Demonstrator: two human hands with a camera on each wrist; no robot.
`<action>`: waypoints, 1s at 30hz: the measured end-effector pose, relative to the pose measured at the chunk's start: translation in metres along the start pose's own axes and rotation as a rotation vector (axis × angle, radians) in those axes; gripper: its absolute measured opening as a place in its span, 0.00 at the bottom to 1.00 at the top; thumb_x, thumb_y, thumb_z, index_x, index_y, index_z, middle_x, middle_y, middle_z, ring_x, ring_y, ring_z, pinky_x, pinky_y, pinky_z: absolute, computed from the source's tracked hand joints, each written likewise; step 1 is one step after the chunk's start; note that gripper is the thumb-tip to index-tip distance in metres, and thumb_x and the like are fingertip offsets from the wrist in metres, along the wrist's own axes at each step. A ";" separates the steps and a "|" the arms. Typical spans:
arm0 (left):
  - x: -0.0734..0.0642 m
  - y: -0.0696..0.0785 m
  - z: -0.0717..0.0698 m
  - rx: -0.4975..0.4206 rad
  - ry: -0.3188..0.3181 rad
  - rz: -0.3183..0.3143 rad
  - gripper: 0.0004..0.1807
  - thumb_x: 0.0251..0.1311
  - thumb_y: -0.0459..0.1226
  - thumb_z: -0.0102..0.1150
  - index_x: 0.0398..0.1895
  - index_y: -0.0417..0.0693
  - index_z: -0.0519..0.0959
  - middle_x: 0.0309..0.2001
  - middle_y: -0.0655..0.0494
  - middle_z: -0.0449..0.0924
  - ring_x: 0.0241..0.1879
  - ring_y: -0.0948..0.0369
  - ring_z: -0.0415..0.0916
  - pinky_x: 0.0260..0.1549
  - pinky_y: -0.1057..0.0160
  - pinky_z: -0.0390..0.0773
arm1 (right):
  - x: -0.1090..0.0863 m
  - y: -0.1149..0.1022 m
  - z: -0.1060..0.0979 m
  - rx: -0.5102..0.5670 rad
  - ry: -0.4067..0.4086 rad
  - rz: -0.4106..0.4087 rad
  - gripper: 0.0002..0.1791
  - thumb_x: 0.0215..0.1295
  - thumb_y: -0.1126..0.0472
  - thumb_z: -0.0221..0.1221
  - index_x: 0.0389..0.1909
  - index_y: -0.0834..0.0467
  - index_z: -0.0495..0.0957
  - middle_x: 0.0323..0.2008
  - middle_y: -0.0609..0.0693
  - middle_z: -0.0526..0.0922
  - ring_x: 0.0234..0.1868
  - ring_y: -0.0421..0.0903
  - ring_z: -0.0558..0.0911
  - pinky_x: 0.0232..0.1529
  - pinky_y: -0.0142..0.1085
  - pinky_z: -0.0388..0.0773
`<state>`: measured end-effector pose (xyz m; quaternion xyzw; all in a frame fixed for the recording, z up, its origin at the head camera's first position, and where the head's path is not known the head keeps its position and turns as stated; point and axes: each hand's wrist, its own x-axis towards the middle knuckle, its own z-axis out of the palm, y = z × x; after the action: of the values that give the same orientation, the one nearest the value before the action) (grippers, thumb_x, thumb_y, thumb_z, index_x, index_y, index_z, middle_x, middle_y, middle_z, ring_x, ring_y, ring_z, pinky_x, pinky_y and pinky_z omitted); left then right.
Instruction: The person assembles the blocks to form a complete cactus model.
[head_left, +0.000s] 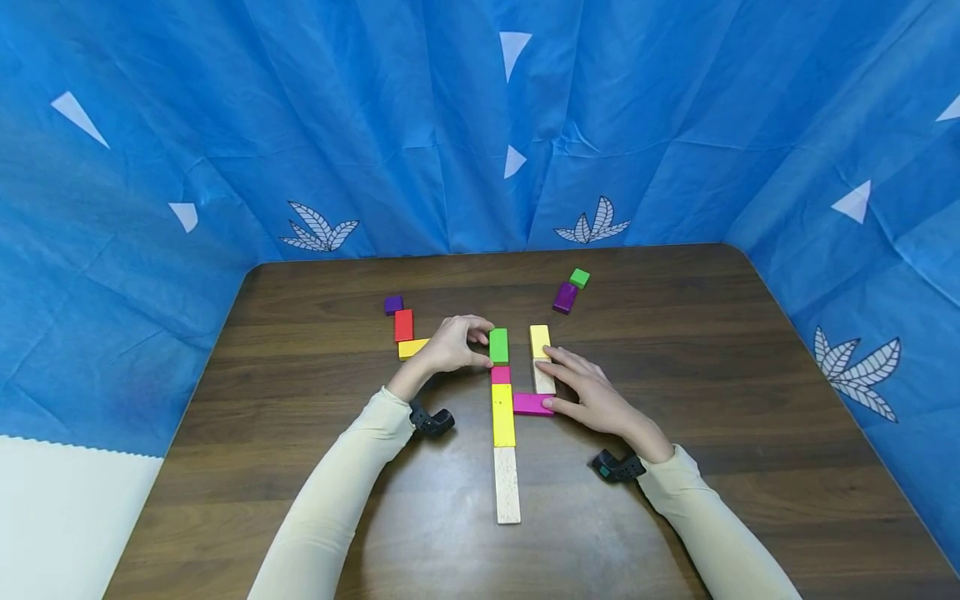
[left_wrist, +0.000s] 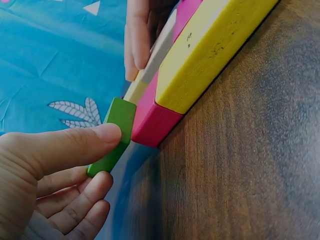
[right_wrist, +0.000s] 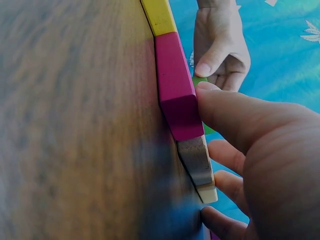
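Note:
My left hand point(head_left: 450, 346) pinches a green block point(head_left: 498, 346) between thumb and fingers, at the far end of a column of blocks. Below it in the column come a small pink block point(head_left: 500, 375), a yellow block point(head_left: 503, 415) and a plain wooden block point(head_left: 507, 485). A magenta block point(head_left: 528, 405) lies crosswise against the column's right side. From its right part a second row runs away, a short wooden block point(head_left: 543, 379) and a pale yellow one point(head_left: 539, 340). My right hand point(head_left: 592, 396) touches this side, thumb on the magenta block, fingertips along the second row.
Left of the column lie a purple block point(head_left: 393, 305), a red block point(head_left: 403, 325) and a yellow block point(head_left: 412, 348), partly behind the left hand. Farther back on the right are a dark purple block point(head_left: 566, 297) and a small green one point(head_left: 580, 277). Blue cloth point(head_left: 465, 125) hangs behind the table.

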<state>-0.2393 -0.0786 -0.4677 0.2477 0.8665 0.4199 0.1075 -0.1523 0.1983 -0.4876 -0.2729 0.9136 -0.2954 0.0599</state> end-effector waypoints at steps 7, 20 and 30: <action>0.002 -0.003 0.002 -0.010 0.007 -0.004 0.32 0.41 0.32 0.78 0.53 0.33 0.79 0.39 0.45 0.85 0.41 0.55 0.83 0.46 0.60 0.81 | 0.000 0.001 0.000 0.004 -0.002 -0.001 0.34 0.63 0.54 0.64 0.70 0.53 0.67 0.75 0.54 0.58 0.75 0.58 0.56 0.69 0.64 0.53; 0.003 -0.006 0.004 0.008 -0.031 -0.038 0.32 0.41 0.31 0.78 0.54 0.33 0.79 0.41 0.45 0.85 0.42 0.54 0.83 0.47 0.61 0.81 | 0.000 0.002 0.001 -0.006 -0.001 -0.001 0.34 0.63 0.54 0.64 0.70 0.53 0.67 0.75 0.54 0.58 0.75 0.58 0.56 0.68 0.65 0.54; 0.003 -0.009 0.005 0.010 -0.031 -0.040 0.33 0.41 0.31 0.78 0.55 0.33 0.78 0.43 0.45 0.84 0.42 0.56 0.82 0.47 0.62 0.81 | 0.000 0.002 0.001 0.000 0.000 -0.001 0.34 0.63 0.54 0.64 0.70 0.53 0.67 0.75 0.54 0.58 0.75 0.57 0.56 0.68 0.65 0.54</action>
<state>-0.2430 -0.0783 -0.4782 0.2375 0.8715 0.4095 0.1281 -0.1534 0.1991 -0.4894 -0.2734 0.9135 -0.2952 0.0596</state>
